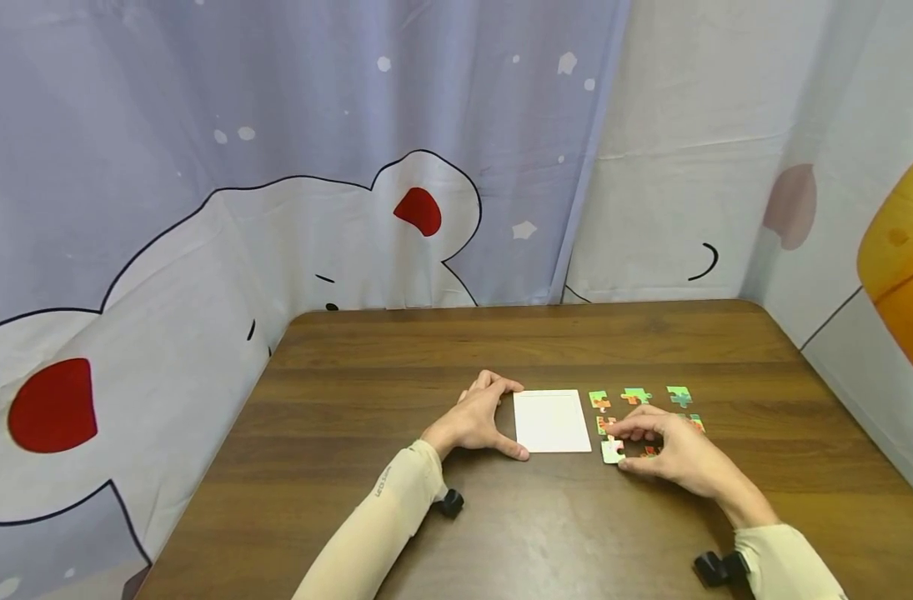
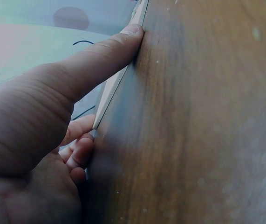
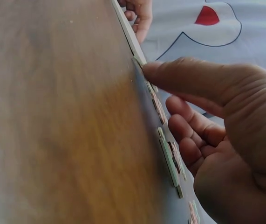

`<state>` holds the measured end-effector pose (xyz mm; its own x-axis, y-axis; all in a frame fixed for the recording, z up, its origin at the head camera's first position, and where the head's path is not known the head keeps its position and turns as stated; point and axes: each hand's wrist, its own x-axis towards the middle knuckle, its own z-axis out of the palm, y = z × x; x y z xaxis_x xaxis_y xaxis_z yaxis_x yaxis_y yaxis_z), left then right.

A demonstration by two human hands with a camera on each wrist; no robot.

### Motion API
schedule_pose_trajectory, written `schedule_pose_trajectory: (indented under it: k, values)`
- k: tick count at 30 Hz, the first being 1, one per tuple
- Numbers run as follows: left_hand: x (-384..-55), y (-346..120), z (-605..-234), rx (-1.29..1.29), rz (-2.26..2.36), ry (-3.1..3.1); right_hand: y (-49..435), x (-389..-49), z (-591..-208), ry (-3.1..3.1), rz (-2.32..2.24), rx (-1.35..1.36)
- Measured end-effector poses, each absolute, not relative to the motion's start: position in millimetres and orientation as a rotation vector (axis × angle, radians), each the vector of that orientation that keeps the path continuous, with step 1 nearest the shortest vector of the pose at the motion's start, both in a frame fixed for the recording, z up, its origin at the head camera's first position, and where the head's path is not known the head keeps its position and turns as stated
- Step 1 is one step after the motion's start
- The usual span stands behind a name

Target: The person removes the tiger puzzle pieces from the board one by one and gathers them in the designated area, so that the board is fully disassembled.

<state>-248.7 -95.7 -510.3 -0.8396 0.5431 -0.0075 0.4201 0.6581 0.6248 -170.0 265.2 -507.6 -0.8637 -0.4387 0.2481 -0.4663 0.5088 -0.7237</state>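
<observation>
A white square board (image 1: 552, 422) lies flat on the table. My left hand (image 1: 477, 418) holds it at its left side, thumb at the near corner and a finger at the far one. In the left wrist view the thumb tip (image 2: 133, 31) presses on the board's thin edge. Just right of the board, my right hand (image 1: 677, 448) pinches a pale green jigsaw piece (image 1: 611, 452) between thumb and index finger. Close beyond that piece is an orange-and-green one (image 1: 601, 426), partly covered by the index finger. Red bits of another piece (image 1: 649, 451) show under the palm.
Several more jigsaw pieces lie loose beyond my right hand, among them a green-and-orange one (image 1: 637, 396) and a green-and-teal one (image 1: 679, 395). The brown wooden table (image 1: 366, 367) ends at a printed curtain (image 1: 501, 250) behind and at the sides.
</observation>
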Motion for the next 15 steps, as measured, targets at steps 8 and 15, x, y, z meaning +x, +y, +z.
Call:
schedule_pose_trajectory:
  k: [8,15]
  values:
    - [-251.8,-93.6,-510.3,0.79,0.928,2.682,262.2,-169.7,-505.8,-2.746,1.287,0.773]
    - [-249.8,-94.3,-509.5,0.776,0.954,2.671,261.7,-169.0,-507.2,-2.737,1.21,0.782]
